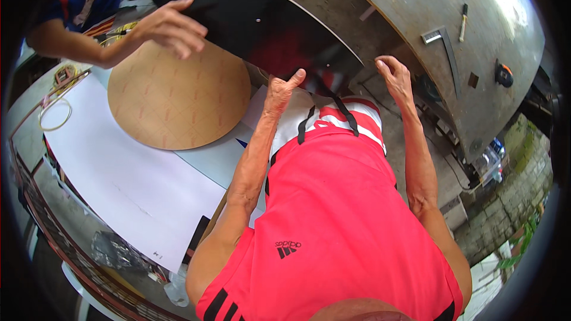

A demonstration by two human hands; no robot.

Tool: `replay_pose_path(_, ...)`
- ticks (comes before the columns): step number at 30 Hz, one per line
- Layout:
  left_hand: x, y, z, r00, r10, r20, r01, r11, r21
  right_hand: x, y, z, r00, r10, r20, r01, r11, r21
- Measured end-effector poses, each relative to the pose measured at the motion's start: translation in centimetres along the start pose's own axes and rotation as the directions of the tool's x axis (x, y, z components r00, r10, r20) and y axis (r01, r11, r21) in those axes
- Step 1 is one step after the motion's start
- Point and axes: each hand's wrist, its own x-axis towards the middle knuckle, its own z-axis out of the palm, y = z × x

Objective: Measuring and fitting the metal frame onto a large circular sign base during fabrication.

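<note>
A glossy black panel [256, 18] with a pale edge and small holes lies across the upper middle. My left hand [281, 92] is closed on its near edge, thumb on top, the fingers mostly hidden. Just right of the panel's corner, my right hand [394, 76] is raised with thumb and fingers pinched together. Whether anything small is between those fingertips cannot be made out. Left of the panel sits a round brown board [178, 98]. Another person's hand [172, 27], slightly blurred, hovers over the disc beside the panel.
A white sheet [125, 166] covers the table at left. On the metal table [410, 0] at right lie a square [446, 53], a marker [463, 22] and a tape measure [504, 75]. A coiled cable [56, 113] hangs at far left.
</note>
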Motion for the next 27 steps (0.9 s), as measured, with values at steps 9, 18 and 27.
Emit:
replay_pose_path(9,0.2,2.1,0.9,0.935,0.232,0.268,-0.133,0.931,-0.34,3.5,-8.3,2.1,0.981,-0.195,-0.009,0.195,0.975,0.106)
replay_pose_path(18,3.4,4.5,-5.8,0.882,0.455,0.122,-0.265,0.693,-0.67,9.9,-19.7,6.7,0.941,-0.335,-0.049,0.336,0.942,0.017)
replay_pose_path(27,6.7,9.8,-11.5,0.865,0.331,-0.378,-0.503,0.575,-0.645,10.8,-20.2,7.5,0.972,-0.218,0.084,0.209,0.973,0.103)
